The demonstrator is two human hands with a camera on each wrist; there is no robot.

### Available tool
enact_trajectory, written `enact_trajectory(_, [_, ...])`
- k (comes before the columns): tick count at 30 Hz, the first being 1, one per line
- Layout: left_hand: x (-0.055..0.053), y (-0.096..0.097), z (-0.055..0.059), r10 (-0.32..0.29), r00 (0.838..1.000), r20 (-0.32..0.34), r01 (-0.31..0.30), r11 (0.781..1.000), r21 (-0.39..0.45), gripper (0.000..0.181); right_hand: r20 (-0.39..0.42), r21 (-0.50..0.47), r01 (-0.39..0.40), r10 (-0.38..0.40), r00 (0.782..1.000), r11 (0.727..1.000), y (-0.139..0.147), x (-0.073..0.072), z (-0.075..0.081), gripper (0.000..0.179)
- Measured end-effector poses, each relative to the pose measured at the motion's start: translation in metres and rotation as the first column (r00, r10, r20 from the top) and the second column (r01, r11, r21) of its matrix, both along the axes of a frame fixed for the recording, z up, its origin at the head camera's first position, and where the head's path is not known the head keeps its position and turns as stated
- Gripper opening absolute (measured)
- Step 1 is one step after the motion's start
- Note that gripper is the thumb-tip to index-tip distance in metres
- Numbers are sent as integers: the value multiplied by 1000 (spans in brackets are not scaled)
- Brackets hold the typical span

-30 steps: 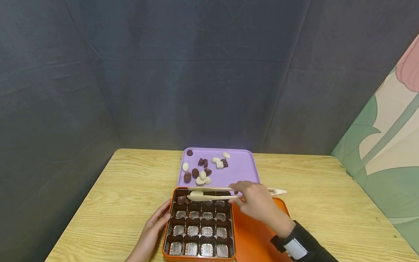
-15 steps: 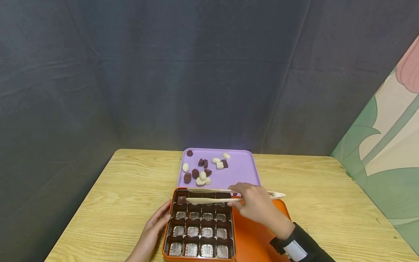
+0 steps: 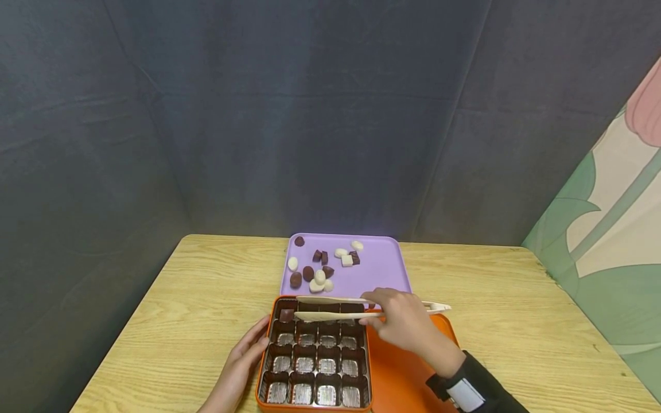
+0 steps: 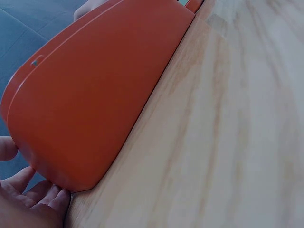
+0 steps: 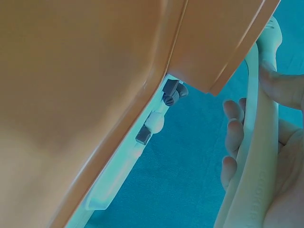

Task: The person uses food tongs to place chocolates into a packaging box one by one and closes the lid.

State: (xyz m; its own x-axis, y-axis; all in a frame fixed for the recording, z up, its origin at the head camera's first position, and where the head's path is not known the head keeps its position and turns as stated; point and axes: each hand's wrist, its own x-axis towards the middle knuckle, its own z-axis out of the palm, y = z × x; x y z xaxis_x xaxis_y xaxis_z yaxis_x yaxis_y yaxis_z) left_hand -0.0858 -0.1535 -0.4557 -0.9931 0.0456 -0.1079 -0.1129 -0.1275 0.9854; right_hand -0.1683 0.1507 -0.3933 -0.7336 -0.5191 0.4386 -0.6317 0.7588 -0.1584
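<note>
My right hand point(image 3: 405, 318) holds cream-coloured tongs point(image 3: 330, 316) across the back row of an orange box point(image 3: 262, 378), thumb and fingers on opposite arms. The tong arms stand apart, and no chocolate shows between their tips. Inside the box is a dark brown divided insert point(image 3: 315, 344). A dark square chocolate point(image 3: 286, 315) sits in its back left compartment. The tongs hide part of the compartments beside it. My left hand point(image 3: 244, 355) rests against the box's left wall, fingers extended; in the left wrist view its fingertips point(image 4: 59, 199) touch the box corner.
Behind the box lies a purple tray point(image 3: 382, 267) with several dark and white chocolates, among them a white square one point(image 3: 347, 261). An orange lid point(image 3: 400, 378) lies right of the box, under my right forearm. A dark cloth point(image 3: 330, 115) hangs behind the wooden table point(image 3: 222, 275).
A white oval chocolate seen between the tong tips one second ago has dropped from sight at the box's back row. The tong arms have spread slightly. My left hand has stayed in place.
</note>
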Motion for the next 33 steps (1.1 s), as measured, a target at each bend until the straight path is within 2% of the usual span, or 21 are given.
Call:
enact_trajectory(5, [0, 0, -1, -3, 1000, 1, 3, 1000, 4, 45, 3, -17, 13, -13, 1000, 1000, 0, -2, -1, 37])
enact_trajectory(12, [0, 0, -1, 1, 1000, -3, -1, 1000, -10, 44, 51, -18, 68, -67, 996, 998, 1, -5, 2, 41])
enact_trajectory(17, [0, 0, 0, 7, 1000, -8, -8, 1000, -19, 44, 37, -34, 87, -86, 996, 996, 0, -9, 4, 43])
enact_trajectory(25, [0, 0, 0, 11, 1000, -2, -11, 1000, -6, 43, 76, -36, 143, -140, 987, 989, -1, -23, 5, 40])
enact_trajectory(33, [0, -1, 0, 6, 1000, 5, -6, 1000, 11, 44, 87, -24, 155, -153, 984, 988, -1, -42, 1, 38])
